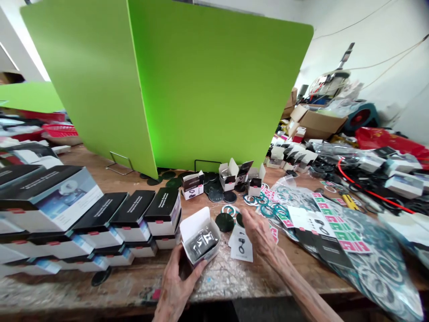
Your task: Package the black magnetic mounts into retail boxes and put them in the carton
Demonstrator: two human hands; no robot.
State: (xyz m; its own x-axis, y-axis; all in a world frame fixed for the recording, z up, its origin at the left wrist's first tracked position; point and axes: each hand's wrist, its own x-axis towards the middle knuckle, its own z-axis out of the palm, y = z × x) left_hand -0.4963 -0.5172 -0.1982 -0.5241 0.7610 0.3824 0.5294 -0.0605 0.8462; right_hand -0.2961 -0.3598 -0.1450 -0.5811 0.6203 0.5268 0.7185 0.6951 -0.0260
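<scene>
My left hand [181, 277] is wrapped round a small white carton [211, 257], tilted with its flap up. Inside the carton lies a black part in clear plastic [204, 240]. To its right, my right hand [256, 230] has its fingers closed together at the edge of a dark round disc [239, 219]; its fingertips are partly hidden. Another dark disc [224, 222] lies between the two hands. Printed white leaflets [241, 249] lie just below the right hand. Teal and white rings [267, 210] are scattered beyond it.
Black and white boxes [162, 205] are stacked at the left. Small open cartons [228, 176] stand before a green partition [214, 89]. On the right lie a clear bag of rings [378, 273], sticker strips [335, 219] and a yellow-handled tool [350, 201]. The table edge [127, 308] runs along the front.
</scene>
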